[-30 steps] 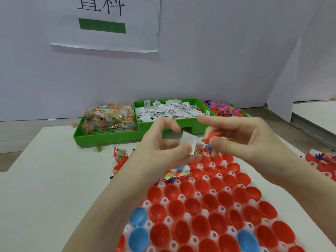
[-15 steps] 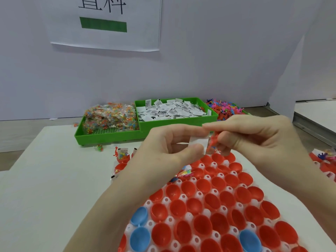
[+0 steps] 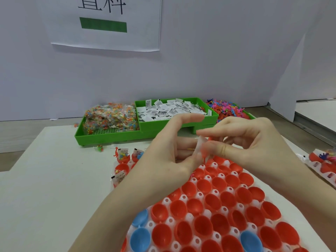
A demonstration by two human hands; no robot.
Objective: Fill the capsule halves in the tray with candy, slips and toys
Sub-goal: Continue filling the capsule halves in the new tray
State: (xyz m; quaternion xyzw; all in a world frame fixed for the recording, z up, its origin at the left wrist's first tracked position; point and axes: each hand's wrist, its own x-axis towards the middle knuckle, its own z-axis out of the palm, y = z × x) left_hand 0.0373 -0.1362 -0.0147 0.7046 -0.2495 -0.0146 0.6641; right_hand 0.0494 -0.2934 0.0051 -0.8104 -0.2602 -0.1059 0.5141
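A white tray (image 3: 190,216) in front of me holds rows of red capsule halves (image 3: 221,223) and a few blue ones (image 3: 140,240), most of them empty. At its far left, some halves (image 3: 123,157) hold candy packets and slips. My left hand (image 3: 169,155) and my right hand (image 3: 252,142) meet above the tray's far end. My left thumb and middle fingers pinch a blurred white slip (image 3: 200,145), with the index finger lifted. My right thumb and fingers hold a small red toy (image 3: 205,158), which hangs down beside the slip.
Green bins at the back hold candy packets (image 3: 111,119), white slips (image 3: 169,110) and colourful toys (image 3: 227,110). A loose candy packet (image 3: 99,148) lies on the table. Another tray of filled capsules (image 3: 325,160) sits at the right edge. A wall with a paper sign stands behind.
My hands have come together. The red toy in my right hand now sits against the slip in my left hand. My left index finger has lifted.
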